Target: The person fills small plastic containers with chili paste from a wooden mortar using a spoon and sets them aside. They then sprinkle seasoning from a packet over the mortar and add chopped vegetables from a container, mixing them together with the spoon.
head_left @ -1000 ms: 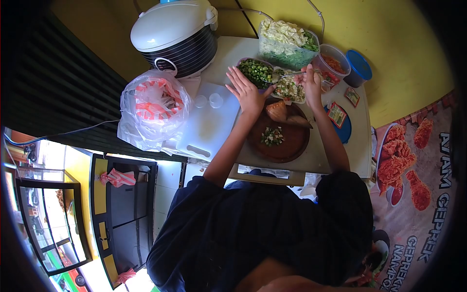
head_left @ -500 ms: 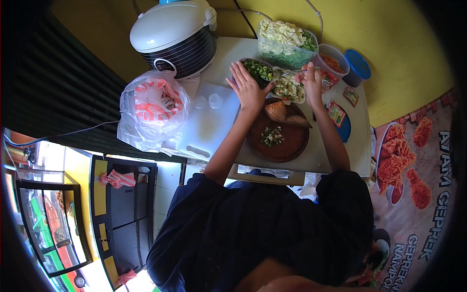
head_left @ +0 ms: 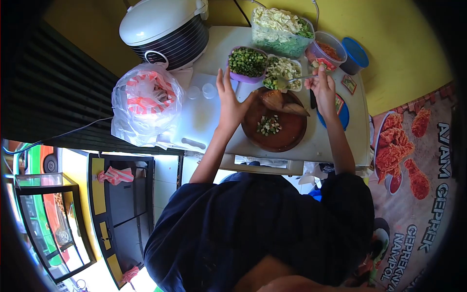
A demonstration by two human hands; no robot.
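Note:
My left hand (head_left: 232,104) is open, fingers apart, just below the purple tub of chopped green vegetables (head_left: 247,62) and left of the brown stone mortar (head_left: 275,136). My right hand (head_left: 321,86) grips a metal spoon (head_left: 287,82), its bowl over the near edge of the white container of chopped pale and green pieces (head_left: 283,68). In the mortar lie a small heap of chopped vegetables (head_left: 269,125) and a brown pestle (head_left: 273,99).
A rice cooker (head_left: 165,36), a plastic bag (head_left: 148,104) and a cutting board (head_left: 204,117) with two small clear cups are on the left. Behind stand a tub of shredded cabbage (head_left: 282,34), a tub of orange shreds (head_left: 331,51) and a blue-lidded container (head_left: 356,52).
My left hand has let go of the purple tub and moved down and left, uncovering it. My right hand has shifted slightly, and the spoon's bowl is now lower, nearer the mortar.

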